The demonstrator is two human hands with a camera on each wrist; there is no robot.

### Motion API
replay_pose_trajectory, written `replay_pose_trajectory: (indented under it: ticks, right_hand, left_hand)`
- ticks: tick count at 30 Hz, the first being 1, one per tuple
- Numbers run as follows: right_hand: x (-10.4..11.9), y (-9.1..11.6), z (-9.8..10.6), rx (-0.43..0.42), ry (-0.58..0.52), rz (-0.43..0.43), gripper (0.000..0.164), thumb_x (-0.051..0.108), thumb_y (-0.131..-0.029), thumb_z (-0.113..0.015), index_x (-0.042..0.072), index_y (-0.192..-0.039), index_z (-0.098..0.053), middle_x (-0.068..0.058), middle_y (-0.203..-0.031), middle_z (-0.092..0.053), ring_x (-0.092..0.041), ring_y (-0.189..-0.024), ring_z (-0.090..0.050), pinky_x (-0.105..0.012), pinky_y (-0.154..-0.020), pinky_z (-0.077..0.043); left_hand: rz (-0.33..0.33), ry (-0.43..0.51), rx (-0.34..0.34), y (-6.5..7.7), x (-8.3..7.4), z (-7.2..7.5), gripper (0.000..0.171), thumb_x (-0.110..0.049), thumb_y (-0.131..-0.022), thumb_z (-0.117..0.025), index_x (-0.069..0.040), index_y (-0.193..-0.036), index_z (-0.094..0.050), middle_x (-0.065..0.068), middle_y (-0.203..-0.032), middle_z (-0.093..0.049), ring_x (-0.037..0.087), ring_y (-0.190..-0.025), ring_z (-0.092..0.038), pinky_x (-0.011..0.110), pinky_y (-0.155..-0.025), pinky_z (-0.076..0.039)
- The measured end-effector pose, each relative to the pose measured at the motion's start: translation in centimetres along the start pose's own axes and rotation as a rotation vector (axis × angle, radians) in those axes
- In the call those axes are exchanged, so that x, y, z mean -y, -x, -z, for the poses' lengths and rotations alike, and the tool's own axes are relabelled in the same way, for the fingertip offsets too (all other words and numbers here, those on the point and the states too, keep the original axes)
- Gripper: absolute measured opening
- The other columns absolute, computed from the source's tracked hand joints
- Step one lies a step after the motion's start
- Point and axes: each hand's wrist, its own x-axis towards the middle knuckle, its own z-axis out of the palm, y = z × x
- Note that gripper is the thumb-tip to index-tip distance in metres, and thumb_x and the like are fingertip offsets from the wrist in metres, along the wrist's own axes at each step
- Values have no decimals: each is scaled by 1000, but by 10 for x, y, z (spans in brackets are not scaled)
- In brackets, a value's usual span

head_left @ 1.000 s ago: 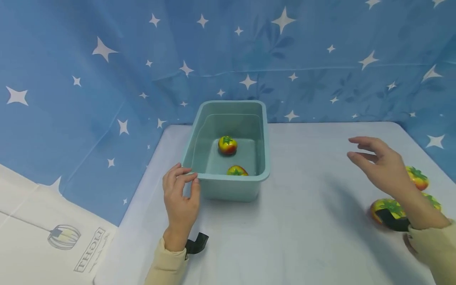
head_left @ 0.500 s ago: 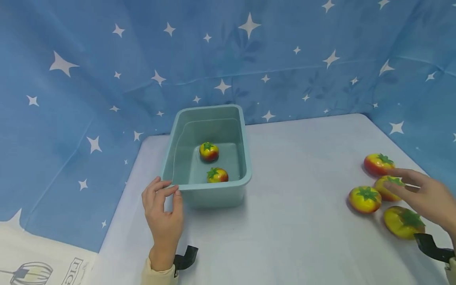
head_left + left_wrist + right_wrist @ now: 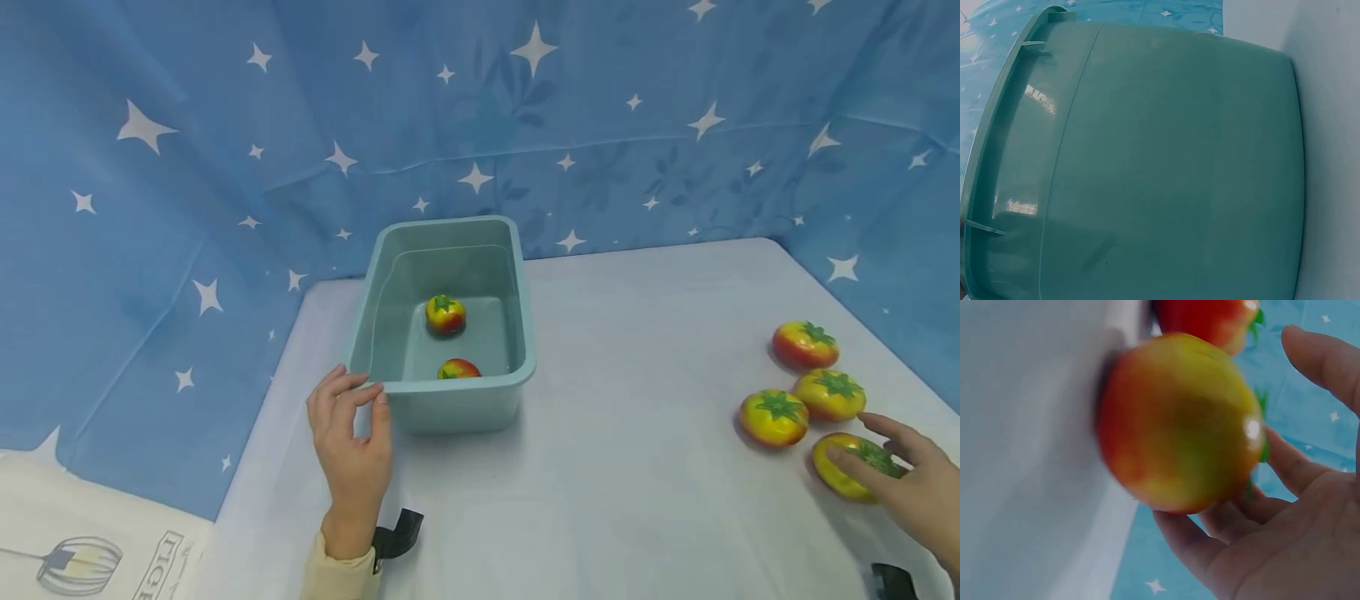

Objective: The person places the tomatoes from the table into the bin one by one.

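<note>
My left hand [image 3: 351, 442] is at the near left corner of a teal plastic bin [image 3: 453, 412], fingers bent over its rim with the thumb at the front. The bin's outer wall [image 3: 1147, 156] fills most of the left wrist view. Two red-and-yellow toy tomatoes with green leafy tops lie inside; the back one [image 3: 446, 315] shows whole, while the rim partly hides the front tomato [image 3: 457, 369]. At the right, my right hand [image 3: 911, 479] spreads around the nearest tomato [image 3: 840, 482]. In the right wrist view, fingers lie along this tomato [image 3: 1179, 425], with the thumb apart from it.
Three more tomatoes sit just beyond it: a left one [image 3: 774, 418], a middle one [image 3: 829, 395] and a far one [image 3: 805, 346]. A blue star-patterned curtain [image 3: 420, 100] stands behind the white table [image 3: 630, 467].
My right hand has swung right and down, from over the table to the nearest tomato. The head view has turned right. My left hand stays at the bin's rim.
</note>
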Motion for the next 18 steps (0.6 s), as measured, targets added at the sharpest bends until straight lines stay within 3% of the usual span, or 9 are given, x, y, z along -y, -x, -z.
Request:
replay_pose_trajectory:
  ticks: [5, 11, 14, 18]
  right_hand:
    - [-13, -1, -8, 2, -22, -53, 100, 58, -79, -54, -5, -142, -7, -36, -140, -6, -53, -123, -11, -68, -91, -21]
    - [-43, -9, -23, -34, -42, -149, 103, 59, -76, -57, 4, -145, -4, -34, -141, -6, -52, -125, -12, -65, -92, -25]
    - [-56, -15, -28, -33, -60, -156, 104, 60, -75, -57, 7, -146, -2, -34, -142, -6, -52, -121, -17, -63, -88, -30]
    - [-54, -12, -28, -6, -50, -117, 103, 59, -76, -57, 5, -145, -3, -36, -139, -9, -51, -111, -22, -62, -84, -33]
  left_hand:
    - [-8, 0, -4, -1, 1, -2, 7, -1, -78, -60, 0, -84, -65, 19, -98, -55, 38, -113, -42, 49, -98, -28]
    - [-15, 5, -19, -2, -2, -3, 7, -1, -78, -60, 0, -84, -65, 20, -97, -56, 38, -112, -43, 50, -97, -28]
    - [-21, 15, -31, -2, -2, -3, 7, -1, -78, -60, 0, -83, -65, 20, -96, -56, 39, -112, -43, 50, -97, -28]
    - [-21, 18, -35, -2, -1, -2, 7, -3, -79, -61, -1, -83, -65, 18, -97, -57, 37, -113, -43, 49, -97, -28]
